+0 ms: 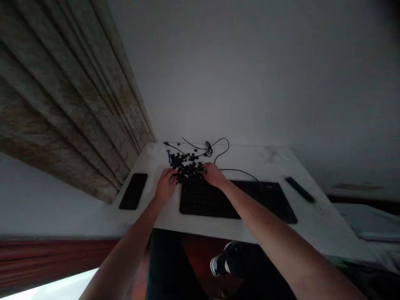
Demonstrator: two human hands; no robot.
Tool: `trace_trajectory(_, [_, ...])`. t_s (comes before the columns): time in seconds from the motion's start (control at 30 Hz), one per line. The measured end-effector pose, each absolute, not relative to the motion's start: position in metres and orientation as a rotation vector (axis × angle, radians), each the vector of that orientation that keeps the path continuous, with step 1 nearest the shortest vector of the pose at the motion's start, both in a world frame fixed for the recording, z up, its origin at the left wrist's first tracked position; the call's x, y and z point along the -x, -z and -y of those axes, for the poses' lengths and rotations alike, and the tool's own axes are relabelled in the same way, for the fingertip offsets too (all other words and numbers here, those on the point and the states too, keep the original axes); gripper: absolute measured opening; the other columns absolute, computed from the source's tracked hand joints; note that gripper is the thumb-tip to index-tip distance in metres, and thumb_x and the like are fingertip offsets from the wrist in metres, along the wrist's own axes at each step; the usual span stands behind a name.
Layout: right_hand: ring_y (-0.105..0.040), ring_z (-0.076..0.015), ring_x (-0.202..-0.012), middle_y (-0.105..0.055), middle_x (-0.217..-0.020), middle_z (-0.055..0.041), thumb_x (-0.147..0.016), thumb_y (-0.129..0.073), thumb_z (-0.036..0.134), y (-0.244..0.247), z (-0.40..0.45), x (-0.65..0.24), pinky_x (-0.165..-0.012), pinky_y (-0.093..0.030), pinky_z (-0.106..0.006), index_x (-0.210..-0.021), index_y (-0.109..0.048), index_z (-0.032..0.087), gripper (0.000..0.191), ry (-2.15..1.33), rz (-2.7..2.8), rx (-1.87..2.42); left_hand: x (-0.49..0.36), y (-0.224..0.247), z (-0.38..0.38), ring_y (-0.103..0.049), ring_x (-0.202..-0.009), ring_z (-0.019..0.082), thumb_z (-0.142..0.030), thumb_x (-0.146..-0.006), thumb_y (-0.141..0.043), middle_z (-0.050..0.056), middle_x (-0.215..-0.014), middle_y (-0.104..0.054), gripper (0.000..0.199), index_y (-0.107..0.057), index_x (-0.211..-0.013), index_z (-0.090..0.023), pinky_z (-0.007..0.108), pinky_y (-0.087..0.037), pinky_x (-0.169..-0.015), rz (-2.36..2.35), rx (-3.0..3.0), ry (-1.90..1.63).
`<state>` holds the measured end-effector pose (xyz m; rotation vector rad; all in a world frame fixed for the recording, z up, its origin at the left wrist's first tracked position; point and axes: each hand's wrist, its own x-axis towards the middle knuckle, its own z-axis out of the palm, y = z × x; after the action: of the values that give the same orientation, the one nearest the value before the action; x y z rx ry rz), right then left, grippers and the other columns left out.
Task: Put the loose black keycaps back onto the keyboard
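While both forearms reach forward over the near edge of a white bench (146,218), a dark object with a pale end (226,260) shows below that edge, beneath the right forearm. The left hand (165,186) is curled downward, its fingers (171,176) touching the near left side of a heap of small black keycaps (186,166). The right hand (214,175) lies on the heap's near right side, its fingers close together and reaching over the top edge of a black keyboard (203,200). Whether either hand pinches a keycap cannot be told from this view. The keyboard sits directly below and to the right of the right hand, and the heap lies between the two hands, spilling just past them on the far side. Left of the left hand, a black smartphone (133,191) lies flat on the bench. Well right of the right hand, a slim black remote control (300,189) lies at an angle. Beyond the heap, just past the left hand, is a small blue item (169,156), too small to identify. Farther from both hands, a thin black cable (208,148) loops across the bench, with a draped curtain (68,104) to the left and a plain pale wall (265,71) behind.
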<state>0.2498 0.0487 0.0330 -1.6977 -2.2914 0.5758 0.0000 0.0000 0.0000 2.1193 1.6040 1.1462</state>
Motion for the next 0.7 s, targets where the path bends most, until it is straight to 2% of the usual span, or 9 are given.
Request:
trace_trajectory(0.13, [-0.061,-0.0219,-0.114,-0.067,-0.121,-0.0135,-0.089,-0.057,0.016,-0.029,-0.045,-0.25,-0.102,-0.041,-0.03,-0.116,-0.07,0.013,0.03,-0.645,2.256,1.642,0.011,-0.011,-0.048,-0.059,-0.113,0.02,-0.014,-0.088,-0.052,0.008,-0.116,-0.06,0.024,-0.065,-0.108,-0.02,0.037,-0.047,-0.105,-1.705,-2.144,-1.079])
trace_trajectory(0.27, [-0.064,-0.0211,-0.107,-0.066,-0.122,-0.0116,-0.09,-0.058,0.023,-0.025,-0.051,-0.25,-0.097,-0.045,-0.03,-0.117,-0.069,0.016,0.029,-0.686,2.166,1.629,0.013,-0.012,-0.096,-0.054,-0.125,0.023,-0.02,-0.093,-0.048,0.013,-0.129,-0.059,0.03,-0.062,-0.119,-0.017,0.038,-0.042,-0.111,-1.792,-2.207,-0.87])
trace_trajectory(0.43, [-0.054,-0.0254,-0.125,-0.059,-0.134,-0.0162,-0.089,-0.059,0.025,-0.019,-0.071,-0.249,-0.106,-0.039,-0.035,-0.12,-0.066,0.012,0.034,-0.519,2.075,1.718,0.002,-0.006,-0.133,-0.04,-0.14,0.027,-0.036,-0.099,-0.043,0.018,-0.147,-0.048,0.042,-0.056,-0.131,-0.012,0.042,-0.031,-0.117,-1.766,-2.359,-0.506])
trace_trajectory(0.57, [-0.045,-0.029,-0.133,-0.053,-0.139,-0.0212,-0.088,-0.059,0.026,-0.013,-0.085,-0.248,-0.109,-0.035,-0.04,-0.128,-0.06,0.009,0.043,-0.449,2.085,1.808,-0.005,0.001,-0.133,-0.044,-0.137,0.026,-0.039,-0.1,-0.04,0.017,-0.143,-0.052,0.044,-0.053,-0.132,-0.012,0.04,-0.033,-0.115,-1.688,-2.425,-0.481])
trace_trajectory(0.7, [-0.042,-0.0314,-0.133,-0.046,-0.145,-0.022,-0.09,-0.057,0.032,-0.011,-0.092,-0.246,-0.109,-0.033,-0.042,-0.138,-0.05,0.009,0.053,-0.41,2.109,1.861,-0.005,0.008,-0.121,-0.052,-0.127,0.023,-0.039,-0.099,-0.042,0.012,-0.131,-0.06,0.036,-0.057,-0.124,-0.017,0.037,-0.039,-0.111,-1.598,-2.392,-0.592])
